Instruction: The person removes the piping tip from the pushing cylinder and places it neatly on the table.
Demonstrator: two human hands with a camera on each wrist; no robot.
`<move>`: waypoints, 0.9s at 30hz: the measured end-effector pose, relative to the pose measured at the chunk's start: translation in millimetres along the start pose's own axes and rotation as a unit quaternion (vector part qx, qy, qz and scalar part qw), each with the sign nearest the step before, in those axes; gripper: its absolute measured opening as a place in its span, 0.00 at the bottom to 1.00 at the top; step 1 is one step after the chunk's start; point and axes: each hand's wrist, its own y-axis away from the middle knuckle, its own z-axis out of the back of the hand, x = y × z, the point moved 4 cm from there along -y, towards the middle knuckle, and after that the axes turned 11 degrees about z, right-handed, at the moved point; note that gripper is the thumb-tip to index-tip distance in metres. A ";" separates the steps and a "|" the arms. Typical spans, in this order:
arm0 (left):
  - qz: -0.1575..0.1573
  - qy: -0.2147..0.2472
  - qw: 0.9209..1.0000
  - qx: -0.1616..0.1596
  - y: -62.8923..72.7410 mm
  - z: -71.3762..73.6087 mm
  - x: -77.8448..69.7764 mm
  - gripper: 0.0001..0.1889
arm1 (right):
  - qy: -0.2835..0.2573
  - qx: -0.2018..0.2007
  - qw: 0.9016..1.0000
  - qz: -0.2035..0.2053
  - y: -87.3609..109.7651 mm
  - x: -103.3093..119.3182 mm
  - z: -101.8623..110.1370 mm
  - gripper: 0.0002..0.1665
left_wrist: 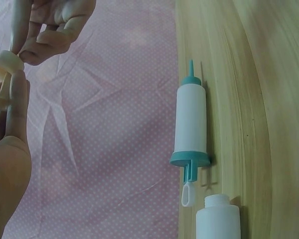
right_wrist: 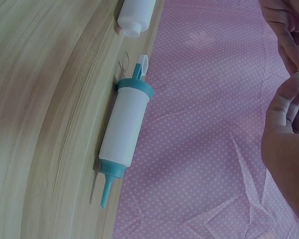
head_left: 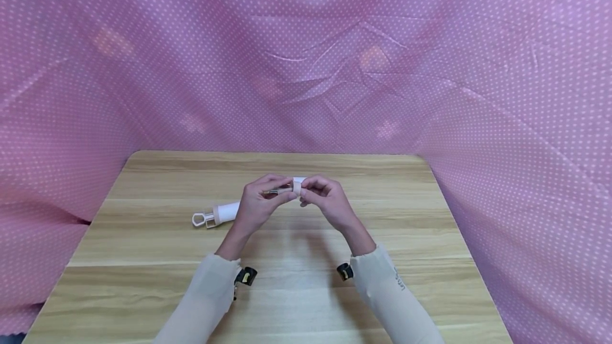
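Note:
Above the table, both hands meet at a small cream nozzle cap (head_left: 297, 188). My left hand (head_left: 258, 203) pinches it between thumb and fingers; its slim spout points back toward that palm. From the other side my right hand (head_left: 333, 203) grips its rim with thumb and fingertips. On the table at the left lies a white barrel (head_left: 227, 212) with a cream collar and a hexagonal loop handle. Its bare neck shows in the left wrist view. Behind the hands lies a white icing syringe (left_wrist: 191, 119) with teal end caps, mostly hidden in the head view.
The wood-grain table (head_left: 296, 301) has rounded far corners. A pink polka-dot cloth (head_left: 306, 68) hangs behind it and along both sides. Black wrist camera mounts (head_left: 246, 276) sit by the sleeves.

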 end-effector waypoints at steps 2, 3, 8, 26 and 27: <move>0.005 0.004 1.000 -0.001 0.1 0.5 1.0 0.17 | -0.004 0.002 1.000 0.001 -0.1 -0.1 -0.5 0.05; 0.007 0.007 1.000 -0.001 0.1 0.7 1.3 0.17 | -0.005 0.003 1.000 0.002 -0.2 0.0 -0.9 0.04; 0.008 0.015 1.000 -0.002 0.2 0.9 1.7 0.16 | -0.011 0.006 1.000 0.001 0.2 0.8 -2.5 0.04; 0.004 0.032 0.999 0.001 0.9 1.0 -0.1 0.08 | -0.052 0.007 0.999 0.002 -1.1 2.3 -5.3 0.03; 0.004 0.033 0.999 0.001 0.6 1.0 0.1 0.08 | -0.052 0.007 0.999 0.002 -1.1 2.9 -5.7 0.03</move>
